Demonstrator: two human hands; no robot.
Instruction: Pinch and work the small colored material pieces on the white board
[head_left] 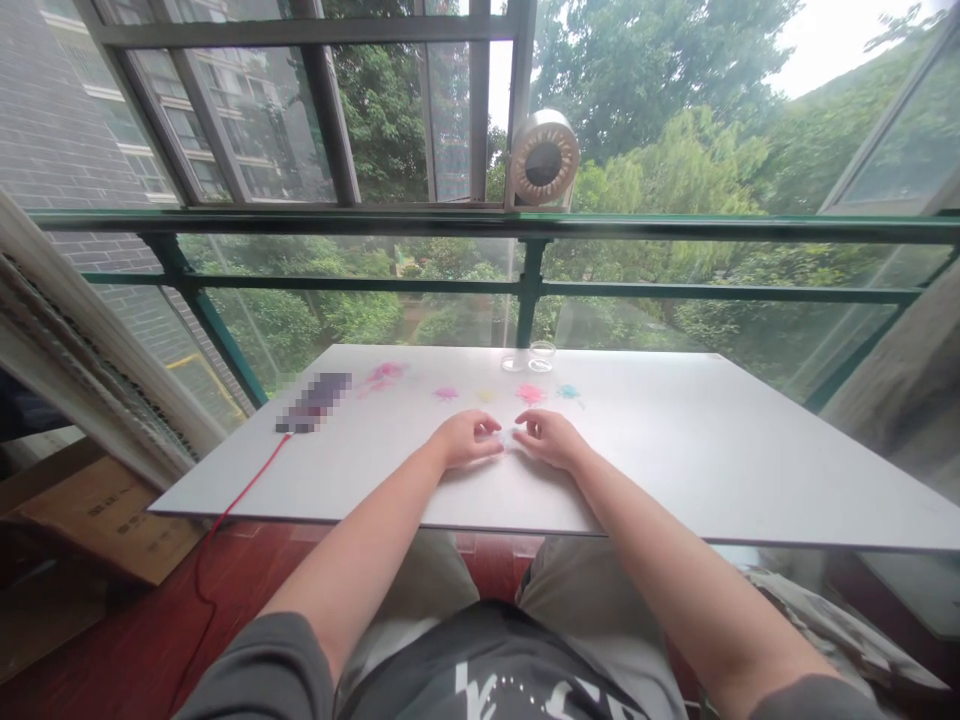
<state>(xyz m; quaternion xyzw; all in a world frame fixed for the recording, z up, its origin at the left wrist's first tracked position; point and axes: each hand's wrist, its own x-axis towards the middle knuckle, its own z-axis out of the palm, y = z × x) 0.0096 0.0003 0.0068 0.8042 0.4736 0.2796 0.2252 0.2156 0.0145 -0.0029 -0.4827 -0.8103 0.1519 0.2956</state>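
Note:
Above the middle of the white table, my left hand point(466, 439) and my right hand point(551, 438) face each other a short gap apart. The fingers of both are bent in towards the thumbs, in a pinch. A small, pale, see-through thing point(508, 438) shows between the fingertips, too faint to name. Just beyond lie small loose piles: a purple pile point(446, 394), a pale yellow pile point(486, 396), a red-pink pile point(530, 394) and a teal pile point(568, 391). A wider pink pile point(386, 373) is farther left. What the piles consist of is too small to tell.
Two clear round dishes point(541, 356) stand at the far edge of the white table point(712, 450). On the left lies a blurred-out dark device point(313, 402) with a red cable point(244, 490) hanging off the edge. A round fan point(544, 160) is by the green railing point(660, 230).

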